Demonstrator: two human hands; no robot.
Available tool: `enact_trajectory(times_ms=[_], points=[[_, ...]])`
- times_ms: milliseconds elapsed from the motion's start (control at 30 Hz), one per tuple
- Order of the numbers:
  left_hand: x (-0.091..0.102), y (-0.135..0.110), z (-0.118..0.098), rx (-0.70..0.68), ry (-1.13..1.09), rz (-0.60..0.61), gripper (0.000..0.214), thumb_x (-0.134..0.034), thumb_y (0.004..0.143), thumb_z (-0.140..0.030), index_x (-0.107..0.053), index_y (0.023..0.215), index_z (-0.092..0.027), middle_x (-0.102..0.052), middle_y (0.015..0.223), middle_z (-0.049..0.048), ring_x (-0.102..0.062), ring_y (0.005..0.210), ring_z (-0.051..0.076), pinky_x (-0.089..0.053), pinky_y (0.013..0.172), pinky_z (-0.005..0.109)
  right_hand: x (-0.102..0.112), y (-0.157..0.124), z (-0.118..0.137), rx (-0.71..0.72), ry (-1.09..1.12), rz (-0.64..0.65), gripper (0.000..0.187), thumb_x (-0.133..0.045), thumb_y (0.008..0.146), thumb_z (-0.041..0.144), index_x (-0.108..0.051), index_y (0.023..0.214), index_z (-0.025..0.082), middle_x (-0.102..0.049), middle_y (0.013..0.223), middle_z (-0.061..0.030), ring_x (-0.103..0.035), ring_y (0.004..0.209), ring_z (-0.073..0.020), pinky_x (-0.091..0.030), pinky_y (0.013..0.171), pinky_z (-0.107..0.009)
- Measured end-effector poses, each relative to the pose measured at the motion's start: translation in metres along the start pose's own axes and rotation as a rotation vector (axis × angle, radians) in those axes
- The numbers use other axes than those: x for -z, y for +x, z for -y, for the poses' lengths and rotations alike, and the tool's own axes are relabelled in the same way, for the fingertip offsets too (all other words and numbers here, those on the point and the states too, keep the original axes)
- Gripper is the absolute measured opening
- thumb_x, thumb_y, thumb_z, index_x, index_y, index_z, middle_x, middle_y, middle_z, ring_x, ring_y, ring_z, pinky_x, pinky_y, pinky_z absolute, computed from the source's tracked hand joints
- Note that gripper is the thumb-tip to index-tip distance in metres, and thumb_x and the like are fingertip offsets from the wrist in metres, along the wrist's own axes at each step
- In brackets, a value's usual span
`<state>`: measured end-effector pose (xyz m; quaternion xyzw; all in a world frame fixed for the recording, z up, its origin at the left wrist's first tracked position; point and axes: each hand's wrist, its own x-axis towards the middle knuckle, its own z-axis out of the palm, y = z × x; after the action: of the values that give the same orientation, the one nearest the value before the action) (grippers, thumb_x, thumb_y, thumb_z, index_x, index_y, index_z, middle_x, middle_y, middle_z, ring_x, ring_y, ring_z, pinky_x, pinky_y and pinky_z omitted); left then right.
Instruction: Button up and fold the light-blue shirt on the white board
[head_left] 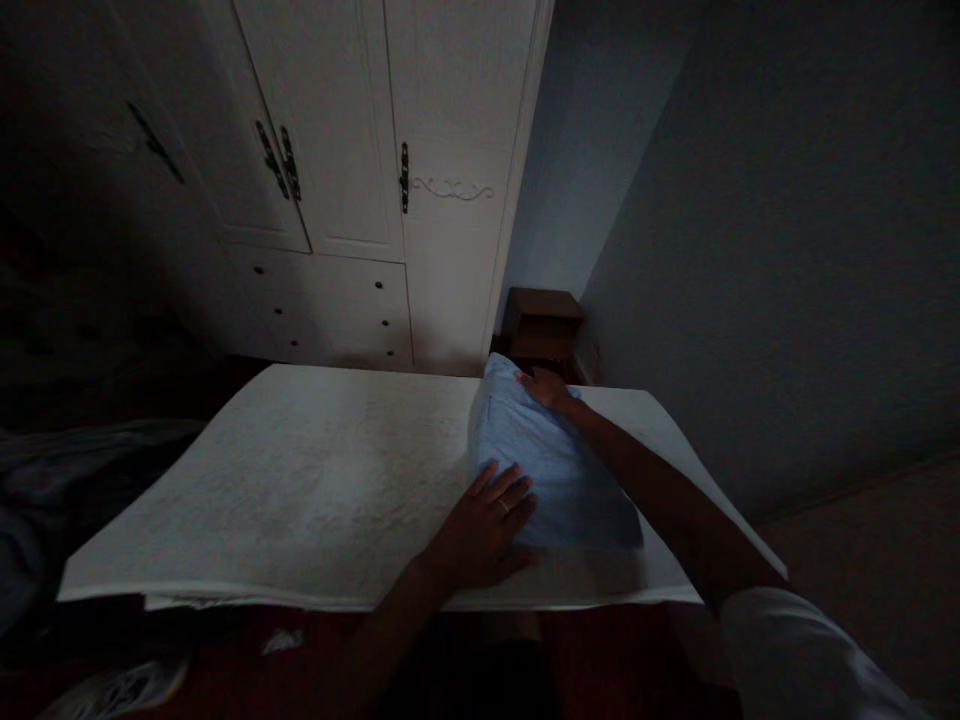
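A light blue folded cloth (551,480), perhaps a garment, lies on the right half of a white padded table top (322,470). My left hand (491,525) rests at the cloth's near left edge, fingers spread, with a ring on one finger. Farther back, my right hand (546,388) lies on the cloth's far end, its thumb and fingers apart. Both palms face down. The right forearm passes over the cloth's right side and hides part of it.
Behind the table stands a white wardrobe (450,260) with dark handles and drawers. A small brown cabinet (546,315) sits beyond the far edge. A grey wall (787,250) rises at the right. Dark fabric (82,470) lies at the left.
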<state>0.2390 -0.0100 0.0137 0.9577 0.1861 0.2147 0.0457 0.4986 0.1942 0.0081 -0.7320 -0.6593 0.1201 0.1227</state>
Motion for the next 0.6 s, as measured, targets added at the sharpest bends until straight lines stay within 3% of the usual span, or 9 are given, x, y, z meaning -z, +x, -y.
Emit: enact_trajectory(times_ms=[167,400,500,600], points=[[-0.02,-0.008,-0.001,0.042,0.044,-0.009,0.061,-0.046,0.091,-0.057,-0.045,0.139,-0.019,-0.049,0.144,0.0119,-0.033,0.141,0.03,-0.021,0.118,0.056,-0.015,-0.01,-0.016,0.056,-0.052,-0.068,0.062,-0.027,0.098,0.058,-0.065,0.11,0.011,-0.066,0.117,-0.019,-0.057,0.116,-0.0272,-0.037,0.099,-0.033],[-0.022,-0.009,-0.003,0.056,0.062,-0.004,0.059,-0.047,0.092,-0.053,-0.042,0.141,-0.022,-0.047,0.146,0.0104,-0.035,0.14,0.03,-0.025,0.116,0.058,-0.012,-0.003,-0.027,0.137,-0.029,-0.231,0.05,-0.032,0.1,0.047,-0.06,0.118,0.01,-0.059,0.124,-0.0192,-0.05,0.119,-0.0268,-0.034,0.103,-0.036],[-0.023,-0.01,-0.002,0.063,0.036,-0.058,0.056,-0.048,0.093,-0.05,-0.041,0.142,-0.024,-0.049,0.145,0.0087,-0.036,0.139,0.028,-0.026,0.116,0.057,-0.008,0.0,-0.035,0.191,-0.01,-0.198,0.042,-0.037,0.099,0.044,-0.068,0.103,0.016,-0.066,0.112,-0.0121,-0.056,0.108,-0.0229,-0.039,0.095,-0.034],[-0.023,-0.011,-0.001,0.071,0.002,-0.101,0.055,-0.049,0.093,-0.049,-0.04,0.142,-0.026,-0.051,0.143,0.0072,-0.037,0.139,0.025,-0.027,0.116,0.056,-0.004,0.002,-0.048,0.26,0.014,-0.103,0.033,-0.055,0.091,0.048,-0.072,0.091,0.02,-0.07,0.101,-0.0052,-0.061,0.097,-0.0198,-0.044,0.084,-0.029]])
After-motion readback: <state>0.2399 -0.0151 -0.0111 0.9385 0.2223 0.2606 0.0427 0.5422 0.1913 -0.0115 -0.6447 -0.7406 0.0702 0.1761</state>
